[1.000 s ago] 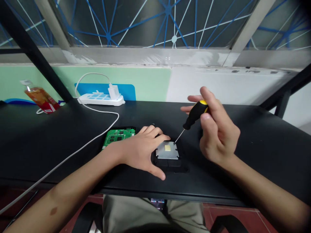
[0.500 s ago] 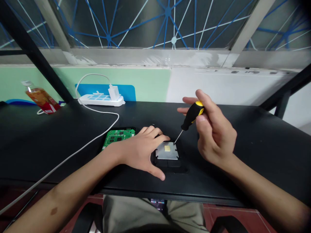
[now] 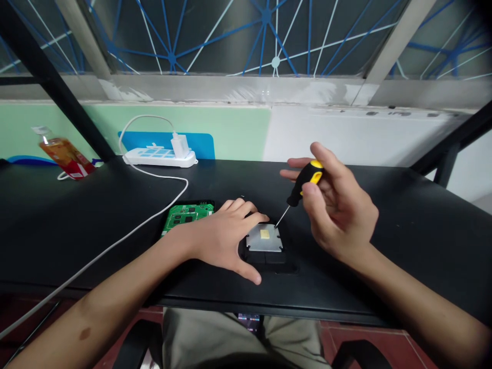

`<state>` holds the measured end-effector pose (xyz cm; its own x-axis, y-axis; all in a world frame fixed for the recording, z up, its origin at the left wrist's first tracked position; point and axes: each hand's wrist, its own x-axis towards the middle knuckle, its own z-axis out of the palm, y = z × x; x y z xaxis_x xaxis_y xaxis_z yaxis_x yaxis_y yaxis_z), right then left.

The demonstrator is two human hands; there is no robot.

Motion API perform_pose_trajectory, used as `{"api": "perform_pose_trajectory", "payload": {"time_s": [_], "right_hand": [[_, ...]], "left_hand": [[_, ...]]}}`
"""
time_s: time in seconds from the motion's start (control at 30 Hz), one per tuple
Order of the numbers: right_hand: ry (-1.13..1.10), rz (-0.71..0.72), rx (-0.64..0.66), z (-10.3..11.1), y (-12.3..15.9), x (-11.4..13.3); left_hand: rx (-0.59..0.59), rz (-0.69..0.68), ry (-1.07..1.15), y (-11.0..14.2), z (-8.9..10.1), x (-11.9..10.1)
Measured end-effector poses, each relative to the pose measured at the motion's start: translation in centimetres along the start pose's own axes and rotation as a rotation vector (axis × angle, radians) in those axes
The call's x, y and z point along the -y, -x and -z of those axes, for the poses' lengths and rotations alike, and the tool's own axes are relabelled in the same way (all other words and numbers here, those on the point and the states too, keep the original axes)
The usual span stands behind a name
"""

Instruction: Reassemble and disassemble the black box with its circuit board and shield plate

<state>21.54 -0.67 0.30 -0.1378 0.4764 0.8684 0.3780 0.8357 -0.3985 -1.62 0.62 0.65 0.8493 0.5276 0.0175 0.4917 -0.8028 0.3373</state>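
My right hand (image 3: 340,202) grips a black-and-yellow screwdriver (image 3: 302,185) by its handle between thumb and fingers, the other fingers stretched out. The thin shaft slants down to the left, its tip at the upper right corner of a silver metal plate (image 3: 255,245). A small pale yellow square pad (image 3: 265,234) sits on the plate, which lies in a black plastic housing (image 3: 275,258). My left hand (image 3: 225,236) lies spread over the housing's left side, thumb and forefinger apart. Partly behind my left wrist is a green circuit board (image 3: 187,214) in a black frame.
A white cable (image 3: 154,218) runs across the table's left side from a charger (image 3: 180,146) in a white power strip (image 3: 159,158). Further left stands a tilted drink bottle (image 3: 65,154). Black frame posts rise at both sides, and a window spans the back.
My right hand has shifted slightly left and its thumb has rolled along the handle, turning the screwdriver. The tip stays at the same plate corner. My left hand has not moved.
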Motion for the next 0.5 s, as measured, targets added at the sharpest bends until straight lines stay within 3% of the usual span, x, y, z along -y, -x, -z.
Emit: {"api": "perform_pose_trajectory", "payload": {"time_s": [0.23, 0.5], "right_hand": [[0.17, 0.187, -0.086, 0.3, -0.6, -1.0], [0.037, -0.035, 0.021, 0.1, 0.0, -0.1]], "left_hand": [[-0.002, 0.006, 0.008, 0.0, -0.1, 0.0], [-0.003, -0.001, -0.01, 0.0, 0.0, 0.1]]}}
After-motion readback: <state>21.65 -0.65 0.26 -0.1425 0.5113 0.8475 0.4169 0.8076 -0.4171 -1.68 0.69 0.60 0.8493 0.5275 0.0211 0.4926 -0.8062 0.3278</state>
